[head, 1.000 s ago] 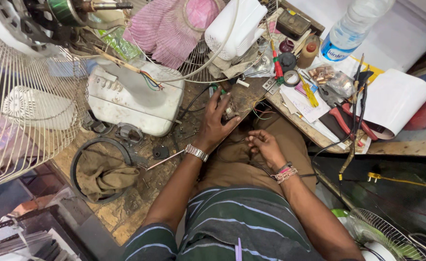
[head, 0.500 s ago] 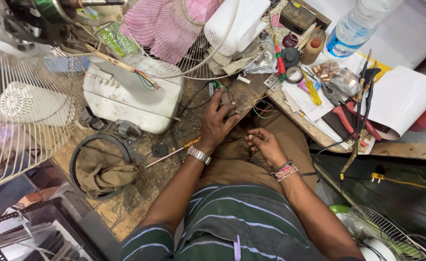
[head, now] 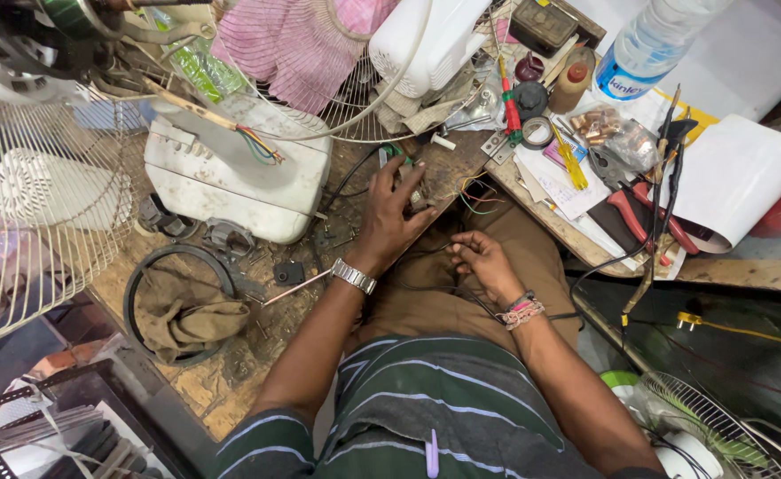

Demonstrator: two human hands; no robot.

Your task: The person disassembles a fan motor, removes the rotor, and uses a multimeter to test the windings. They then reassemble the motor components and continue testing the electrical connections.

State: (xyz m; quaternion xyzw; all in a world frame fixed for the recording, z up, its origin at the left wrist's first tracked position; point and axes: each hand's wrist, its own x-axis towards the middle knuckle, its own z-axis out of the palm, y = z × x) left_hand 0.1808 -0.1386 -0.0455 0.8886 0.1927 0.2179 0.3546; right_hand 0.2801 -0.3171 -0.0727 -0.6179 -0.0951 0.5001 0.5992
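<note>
A: Camera placement?
B: Single head-worn view, looking steeply down over the wearer's striped shirt (head: pixel 435 408) and lap onto the cluttered wooden bench (head: pixel 231 372).
A: Range?
B: Close; both forearms reach up from the bottom edge. No second view.

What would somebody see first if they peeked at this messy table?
Probably the two hands in the middle: the left hand rests on small parts at the workbench edge, while the right hand pinches thin dark wires over the lap. Next, the big wire fan guard at far left, the white fan base beside it, and the pink cloth at the top.
</note>
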